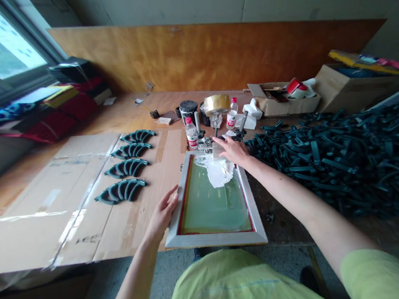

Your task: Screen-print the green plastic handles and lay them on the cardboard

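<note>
My left hand (pixel 161 214) grips the left side of a silver-framed silkscreen (pixel 216 239), whose green mesh (pixel 212 205) has red tape along its inner edge. My right hand (pixel 233 149) lies near the screen's far edge, its fingers over a pale flat scraper (pixel 217 151). Crumpled white paper (pixel 218 175) sits on the mesh beneath that hand. Black hinge clamps (pixel 204 141) hold the far side of the frame. To the left, several dark green curved plastic parts (pixel 121 191) lie in a row on a cardboard sheet (pixel 50 222).
A large heap of dark green parts (pixel 336 163) covers the bench to the right. Beyond the screen stand a black ink tin (pixel 189 111), plastic bottles (pixel 191 133) and a tape roll (pixel 216 104). Cardboard boxes (pixel 353 85) sit at the back right, with folded fabric (pixel 58 116) by the window.
</note>
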{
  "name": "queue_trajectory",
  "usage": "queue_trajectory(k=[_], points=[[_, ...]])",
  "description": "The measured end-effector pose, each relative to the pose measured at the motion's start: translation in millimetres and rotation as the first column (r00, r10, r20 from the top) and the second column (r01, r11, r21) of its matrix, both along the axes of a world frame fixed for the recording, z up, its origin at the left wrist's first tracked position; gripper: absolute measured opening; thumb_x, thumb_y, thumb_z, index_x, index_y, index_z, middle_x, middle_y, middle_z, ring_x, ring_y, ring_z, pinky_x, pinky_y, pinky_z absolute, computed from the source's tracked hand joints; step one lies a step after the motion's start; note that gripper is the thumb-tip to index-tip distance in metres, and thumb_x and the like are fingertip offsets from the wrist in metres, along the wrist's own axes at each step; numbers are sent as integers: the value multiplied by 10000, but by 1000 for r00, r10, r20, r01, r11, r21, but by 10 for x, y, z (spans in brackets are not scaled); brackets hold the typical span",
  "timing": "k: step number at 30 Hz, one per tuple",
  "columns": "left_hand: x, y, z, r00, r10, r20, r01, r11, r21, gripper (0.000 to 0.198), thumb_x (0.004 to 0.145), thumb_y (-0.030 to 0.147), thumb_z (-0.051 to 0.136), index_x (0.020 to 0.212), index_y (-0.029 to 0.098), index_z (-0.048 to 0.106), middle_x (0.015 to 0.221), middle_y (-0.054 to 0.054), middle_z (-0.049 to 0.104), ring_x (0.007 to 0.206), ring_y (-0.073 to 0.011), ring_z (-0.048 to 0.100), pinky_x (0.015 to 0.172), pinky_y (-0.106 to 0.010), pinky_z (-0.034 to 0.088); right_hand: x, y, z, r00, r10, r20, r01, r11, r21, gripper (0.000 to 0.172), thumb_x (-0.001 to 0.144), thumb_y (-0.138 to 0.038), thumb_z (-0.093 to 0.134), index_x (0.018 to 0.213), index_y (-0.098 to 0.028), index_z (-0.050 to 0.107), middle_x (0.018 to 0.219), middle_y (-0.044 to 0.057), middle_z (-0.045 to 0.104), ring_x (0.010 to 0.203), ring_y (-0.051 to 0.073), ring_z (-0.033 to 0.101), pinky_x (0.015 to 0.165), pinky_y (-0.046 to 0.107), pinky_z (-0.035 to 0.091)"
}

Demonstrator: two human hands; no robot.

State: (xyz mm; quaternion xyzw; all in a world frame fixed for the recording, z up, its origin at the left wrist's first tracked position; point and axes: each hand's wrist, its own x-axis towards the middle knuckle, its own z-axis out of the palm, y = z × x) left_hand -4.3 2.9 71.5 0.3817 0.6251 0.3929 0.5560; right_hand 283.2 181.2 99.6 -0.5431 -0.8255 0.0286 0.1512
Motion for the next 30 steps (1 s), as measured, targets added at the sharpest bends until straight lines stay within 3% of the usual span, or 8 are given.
queue_trajectory(k=[6, 13, 17, 19, 21, 25, 28, 30], points=[[67, 431, 620, 987, 51, 153, -94, 953, 287, 574, 804, 666, 534, 1059, 175, 688, 926, -69, 714, 756, -183, 661, 641, -273, 528, 667, -187, -255, 916, -331, -229, 345, 938, 27, 346, 933, -362, 486, 1221, -205, 599, 1000, 97, 671, 907, 246, 608, 761, 342, 466], [243, 1048, 974, 980, 64, 189, -146, 875, 461, 498, 880, 629, 435, 972, 171, 607, 826, -58, 690, 693, -135, 635, 556, -211, 476, 466, -805, -990, 992, -35, -117, 18, 990, -141, 435, 816, -283, 693, 1235, -231, 588, 1095, 74, 666, 1029, 228, 581, 861, 344, 443], [431, 693, 574, 971, 130, 199, -191, 925, 329, 550, 852, 647, 483, 1123, 179, 586, 881, -60, 709, 658, -127, 637, 552, -216, 482, 157, -980, -858, 992, -60, -107, 50, 994, -93, 159, 843, -255, 675, 999, -223, 679, 993, 66, 639, 997, 228, 543, 868, 356, 422], [599, 358, 239, 980, -37, 193, 37, 999, 3, 635, 803, 689, 521, 1121, 146, 608, 907, -115, 729, 665, -177, 668, 506, -250, 489, -54, -1170, -764, 990, -23, -141, 22, 1000, -10, 122, 867, -268, 648, 972, -217, 680, 947, 67, 625, 962, 223, 528, 853, 352, 419], [729, 40, -82, 963, -63, 261, 117, 973, -196, 611, 806, 674, 528, 1134, 163, 599, 985, -144, 734, 818, -243, 709, 558, -294, 532, -277, -1393, -731, 979, 155, -130, -146, 987, 72, 142, 902, -258, 593, 1013, -239, 679, 923, 61, 622, 946, 219, 518, 850, 351, 412], [474, -274, -554, 975, 108, 194, -47, 955, -294, 452, 809, 600, 523, 868, 165, 630, 805, -116, 740, 758, -242, 718, 526, -277, 517, -203, -1574, -833, 901, 413, -130, -409, 911, 61, 259, 943, -228, 511, 1164, -287, 633, 966, 30, 649, 950, 193, 539, 861, 327, 421], [-201, -298, -863, 976, 188, -113, -214, 928, -306, 500, 817, 605, 425, 691, 165, 626, 657, -107, 714, 578, -219, 681, 485, -293, 516, 564, -1402, -940, 983, -62, -174, 66, 998, 16, 292, 919, -110, 456, 1124, -215, 636, 1011, 67, 650, 964, 196, 557, 858, 314, 439], [-655, -315, -1082, 936, 155, -315, -257, 914, -315, 501, 813, 587, 390, 571, 191, 577, 570, -111, 687, 519, -244, 667, 468, -340, 534, 1170, -1271, -1020, 892, -433, -127, 434, 901, -19, 329, 854, -26, 442, 1085, -162, 633, 1020, 108, 638, 990, 223, 562, 874, 341, 442]])
